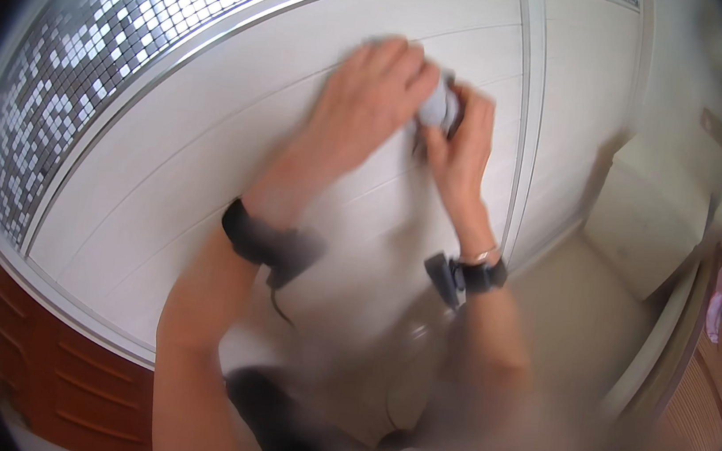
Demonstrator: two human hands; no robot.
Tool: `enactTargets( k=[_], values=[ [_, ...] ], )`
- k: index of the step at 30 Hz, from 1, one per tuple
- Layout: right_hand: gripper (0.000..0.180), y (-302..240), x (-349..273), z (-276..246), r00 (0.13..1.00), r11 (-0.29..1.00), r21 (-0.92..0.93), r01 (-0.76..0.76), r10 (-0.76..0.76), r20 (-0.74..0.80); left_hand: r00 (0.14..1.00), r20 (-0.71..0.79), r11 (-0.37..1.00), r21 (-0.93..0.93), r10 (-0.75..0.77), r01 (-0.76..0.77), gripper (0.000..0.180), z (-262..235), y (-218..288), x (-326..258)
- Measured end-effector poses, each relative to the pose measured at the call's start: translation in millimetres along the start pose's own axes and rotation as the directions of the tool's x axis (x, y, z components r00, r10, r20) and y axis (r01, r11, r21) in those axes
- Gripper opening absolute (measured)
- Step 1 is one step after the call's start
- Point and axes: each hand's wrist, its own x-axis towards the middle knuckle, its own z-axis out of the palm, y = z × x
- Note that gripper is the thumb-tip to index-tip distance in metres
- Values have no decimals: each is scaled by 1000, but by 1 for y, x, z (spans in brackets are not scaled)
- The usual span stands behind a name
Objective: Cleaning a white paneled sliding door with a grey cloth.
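White grooved panel door fills frame centre; mosaic of small grey and white tiles at upper left; reddish wood panel at lower left. Left hand, fingers curled loosely, rests over small grey rounded object at upper centre, against door. Right hand grips same object from right, fingers closed. Object blurred; kind unclear. Black wrist straps on both forearms.

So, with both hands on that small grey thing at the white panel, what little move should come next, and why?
Probably a small shift of the left hand off the small grey object, so it can be seen. The hand covers most of it, the right hand pinches it from the other side against the white panelled door, and the blur hides what it is.
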Motion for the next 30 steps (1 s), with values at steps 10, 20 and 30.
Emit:
enactTargets(
  k=[10,20,30],
  values=[
    [58,34,-78,-3,930,946,-101,309,-278,241,980,185,996,-53,-67,78,38,-13,55,-95],
    [50,108,34,-70,984,859,-482,173,-176,39,965,224,936,-289,-137,200,37,10,83,-93],
    [42,174,-54,-57,974,902,-369,-223,195,-113,973,192,922,-340,-124,185,23,28,86,-115]
  ],
)
